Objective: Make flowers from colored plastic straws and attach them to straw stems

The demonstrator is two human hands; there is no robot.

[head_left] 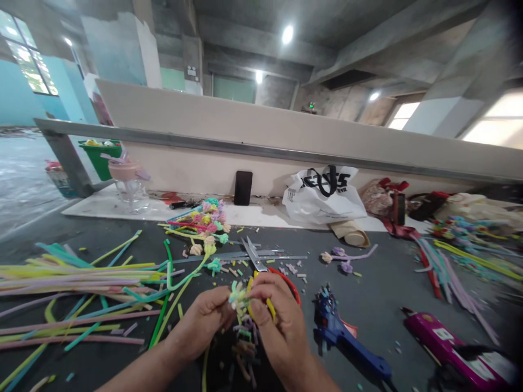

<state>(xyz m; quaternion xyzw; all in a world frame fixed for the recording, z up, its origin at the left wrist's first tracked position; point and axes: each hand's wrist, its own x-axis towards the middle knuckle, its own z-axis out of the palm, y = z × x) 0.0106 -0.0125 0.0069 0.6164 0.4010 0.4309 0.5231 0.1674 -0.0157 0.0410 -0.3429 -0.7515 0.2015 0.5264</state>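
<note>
My left hand (208, 313) is closed, pinching a small pale-yellow and mint pipe-cleaner flower (237, 296). My right hand (281, 316) is closed around the yellow handles of a pair of scissors (255, 255), whose blades point away from me and stand slightly apart. Its thumb and fingertips also reach the right side of the flower. Below both hands lie short cut pipe-cleaner scraps (245, 354). Just behind the right hand a red round rim (291, 284) is partly hidden. Finished flowers (206, 218) lie bunched beyond the hands.
Long pipe cleaners (81, 283) spread over the left. A blue glue gun (351, 343) and a magenta tool (453, 348) lie right. Along the back stand a clear cup (128, 185), a phone (243, 188) and a white bag (322, 196). More stems (453, 277) lie far right.
</note>
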